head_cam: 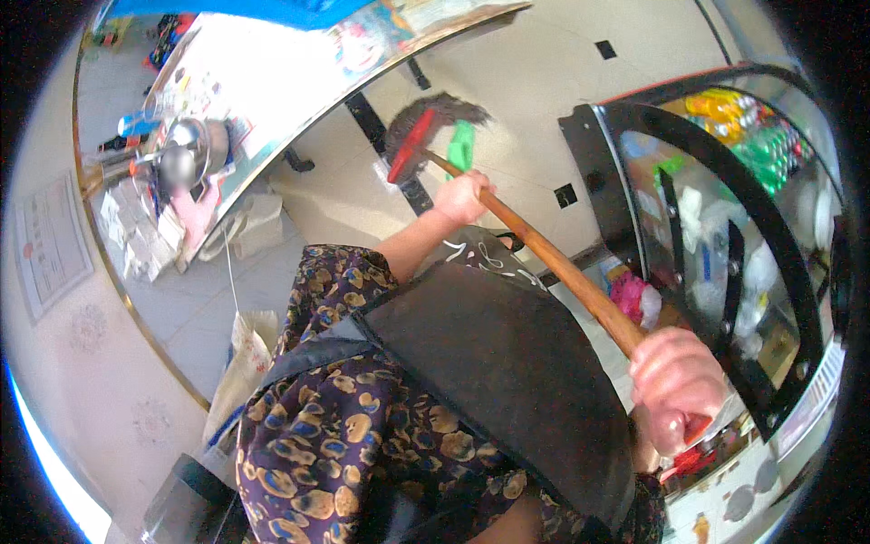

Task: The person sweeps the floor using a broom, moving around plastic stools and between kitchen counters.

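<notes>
I hold a mop by its wooden pole (557, 262), which slants across the view from upper left to lower right. My left hand (465, 197) grips the pole low down, close to the mop head. Higher up, my right hand (676, 384) is wrapped around the pole near its upper end. The red mop clamp (412, 146) carries dark grey strands (435, 112), which are blurred over the tiled floor. Beside the clamp is a green object (461, 146), too blurred to name. A dark apron (503, 347) covers my front below the pole.
At upper left, a table (285, 115) carries a metal pot (197, 146), bottles and papers. A glass-sided cabinet (714, 224) on the right holds several bottles (761, 160). A pink bundle (629, 296) sits by its base. A pale wall (68, 367) curves along the left.
</notes>
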The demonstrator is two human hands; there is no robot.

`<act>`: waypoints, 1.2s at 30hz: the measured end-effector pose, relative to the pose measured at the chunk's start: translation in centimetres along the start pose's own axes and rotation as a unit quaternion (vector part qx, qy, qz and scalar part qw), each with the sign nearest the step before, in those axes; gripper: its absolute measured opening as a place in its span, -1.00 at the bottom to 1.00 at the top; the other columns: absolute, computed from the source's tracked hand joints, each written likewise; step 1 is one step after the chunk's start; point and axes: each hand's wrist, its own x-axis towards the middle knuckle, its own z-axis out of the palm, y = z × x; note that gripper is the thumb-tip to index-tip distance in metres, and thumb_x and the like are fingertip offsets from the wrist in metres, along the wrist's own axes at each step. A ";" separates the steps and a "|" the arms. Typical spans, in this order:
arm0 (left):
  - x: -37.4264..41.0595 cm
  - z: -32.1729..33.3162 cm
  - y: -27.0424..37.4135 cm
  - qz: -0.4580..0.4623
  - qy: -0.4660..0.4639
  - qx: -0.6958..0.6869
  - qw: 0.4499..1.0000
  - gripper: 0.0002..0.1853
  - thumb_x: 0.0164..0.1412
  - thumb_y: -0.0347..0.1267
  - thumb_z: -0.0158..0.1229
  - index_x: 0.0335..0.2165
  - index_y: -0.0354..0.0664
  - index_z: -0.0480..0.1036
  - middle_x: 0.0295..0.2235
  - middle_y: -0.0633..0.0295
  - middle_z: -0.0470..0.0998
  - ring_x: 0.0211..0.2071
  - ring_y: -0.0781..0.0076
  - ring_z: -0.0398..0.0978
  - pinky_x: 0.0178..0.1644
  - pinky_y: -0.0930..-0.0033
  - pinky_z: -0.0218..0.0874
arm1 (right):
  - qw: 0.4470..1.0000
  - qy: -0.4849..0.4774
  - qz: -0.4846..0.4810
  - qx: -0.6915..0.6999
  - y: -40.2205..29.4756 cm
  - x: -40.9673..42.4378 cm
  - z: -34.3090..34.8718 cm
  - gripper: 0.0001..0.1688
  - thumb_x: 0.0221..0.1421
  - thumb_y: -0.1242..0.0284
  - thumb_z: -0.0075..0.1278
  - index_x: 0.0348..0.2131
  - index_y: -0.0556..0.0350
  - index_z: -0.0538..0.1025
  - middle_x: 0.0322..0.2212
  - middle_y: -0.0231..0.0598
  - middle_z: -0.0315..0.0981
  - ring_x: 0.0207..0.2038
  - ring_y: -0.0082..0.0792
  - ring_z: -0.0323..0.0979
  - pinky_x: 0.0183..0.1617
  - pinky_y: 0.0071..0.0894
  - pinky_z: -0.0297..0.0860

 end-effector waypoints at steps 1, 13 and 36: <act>0.7 -1.0 -1.8 0.007 -0.008 0.010 1.000 -0.69 0.14 -0.10 0.10 -0.45 -0.09 0.54 -0.33 0.08 0.56 -0.26 -0.02 0.54 -0.19 0.06 0.37 | 1.000 -0.010 -0.002 0.008 1.2 1.0 1.3 -0.77 0.05 0.38 0.08 -0.48 0.14 0.36 -0.65 -0.30 0.39 -0.64 -0.33 0.38 -0.47 -0.20 0.45; 0.1 -6.7 -23.0 -0.158 0.223 0.027 0.962 -0.75 0.07 -0.34 0.17 -0.22 -0.09 0.48 -0.17 0.08 0.52 -0.10 0.03 0.49 -0.05 0.11 0.33 | 0.994 -0.109 0.003 0.015 15.1 3.8 15.3 -0.93 -0.07 0.68 -0.10 -0.54 0.19 0.35 -0.61 -0.22 0.36 -0.52 -0.24 0.39 -0.28 -0.07 0.39; -8.3 -2.3 -4.2 0.026 0.097 -0.067 0.993 -0.87 0.02 -0.31 0.23 -0.40 -0.05 0.50 -0.34 0.12 0.51 -0.24 -0.03 0.52 -0.19 0.05 0.37 | 0.988 -0.112 -0.002 -0.108 -5.1 -3.5 9.2 -0.70 0.12 0.27 0.00 -0.61 -0.04 0.38 -0.63 -0.34 0.43 -0.56 -0.36 0.36 -0.44 -0.32 0.32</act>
